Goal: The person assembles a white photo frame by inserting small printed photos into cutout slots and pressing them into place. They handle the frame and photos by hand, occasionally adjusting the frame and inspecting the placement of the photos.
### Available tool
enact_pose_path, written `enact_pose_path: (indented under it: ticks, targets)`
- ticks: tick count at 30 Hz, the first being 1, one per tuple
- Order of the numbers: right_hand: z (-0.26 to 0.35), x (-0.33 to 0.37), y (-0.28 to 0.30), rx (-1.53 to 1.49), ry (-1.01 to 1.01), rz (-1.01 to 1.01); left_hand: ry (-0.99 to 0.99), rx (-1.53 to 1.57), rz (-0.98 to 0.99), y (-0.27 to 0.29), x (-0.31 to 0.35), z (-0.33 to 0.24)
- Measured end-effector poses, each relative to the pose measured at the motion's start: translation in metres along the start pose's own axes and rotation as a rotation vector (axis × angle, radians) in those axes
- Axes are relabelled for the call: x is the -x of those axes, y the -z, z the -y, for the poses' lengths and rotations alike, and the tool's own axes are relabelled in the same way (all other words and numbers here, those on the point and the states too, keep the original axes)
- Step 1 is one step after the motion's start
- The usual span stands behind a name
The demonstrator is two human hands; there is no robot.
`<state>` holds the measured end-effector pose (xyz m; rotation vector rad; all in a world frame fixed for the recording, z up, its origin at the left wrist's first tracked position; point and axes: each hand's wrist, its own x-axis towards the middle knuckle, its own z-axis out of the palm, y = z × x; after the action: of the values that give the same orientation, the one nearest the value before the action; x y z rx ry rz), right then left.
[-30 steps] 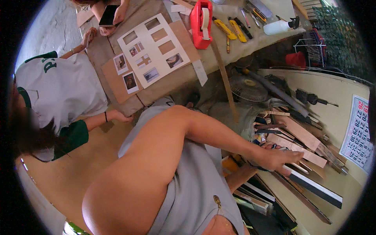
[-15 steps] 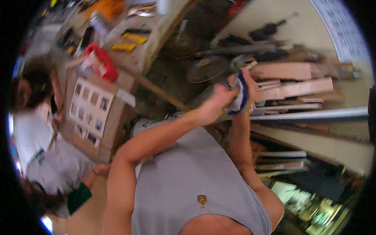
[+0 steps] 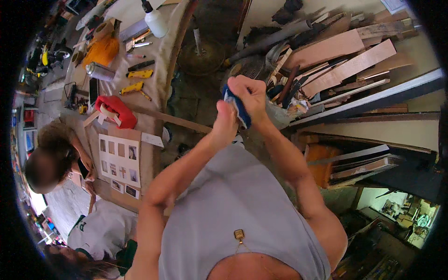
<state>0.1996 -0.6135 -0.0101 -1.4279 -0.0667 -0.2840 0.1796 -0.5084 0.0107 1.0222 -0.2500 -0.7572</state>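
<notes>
Hands meet in front of the person's chest, both raised over the cluttered floor. The right hand [image 3: 252,95] is clenched around a blue cloth [image 3: 239,108], its fingers [image 3: 242,84] curled over the upper end so the fabric stays bunched. The left hand [image 3: 224,122] presses against the lower side of the same cloth, thumb up beside it; whether its fingers actually close on the fabric cannot be told, since they are hidden behind the palm. Held this way, between the two hands and clear of the body, the cloth touches nothing else.

Behind the hands, wooden boards [image 3: 345,60] lean stacked against a pale wall, probably stood on edge to save room, with a dark pipe [image 3: 275,37] lying across them.

To the person's left runs a long surface [image 3: 154,60] under a beige cover. On it lie a red tape dispenser [image 3: 116,111], yellow-handled cutters [image 3: 135,80], a silver spray can [image 3: 99,71], a white squeeze bottle [image 3: 154,21] with a dark cap, and a white sheet [image 3: 119,165] printed with a grid of small pictures, flat at the near end. A white sign [image 3: 394,4] sits high on the wall at the top right, too cropped to describe. Two other people [image 3: 51,163] sit or crouch beside the surface.
</notes>
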Motion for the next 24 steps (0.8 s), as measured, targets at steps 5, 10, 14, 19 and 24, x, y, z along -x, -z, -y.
enact_pose_path:
  ticks: [5,10,14,19,24]
  targets:
    - [0.010,-0.015,0.015,-0.525,-0.156,-0.114,-0.195,-0.129,0.097,0.002,-0.004,0.012]
    - [0.076,-0.012,-0.023,-0.753,-0.465,-0.628,-0.261,-0.058,-0.194,0.009,-0.031,0.026]
    - [0.036,0.015,-0.040,-0.168,-0.048,-0.454,-0.404,-0.200,-0.215,0.008,-0.035,0.018]
    - [0.060,0.027,0.002,-0.664,-0.131,0.149,-0.258,-0.283,-0.148,0.004,-0.016,0.001]
    - [0.063,0.016,0.052,-1.406,0.022,0.198,-0.224,-1.086,0.392,0.016,0.004,-0.035]
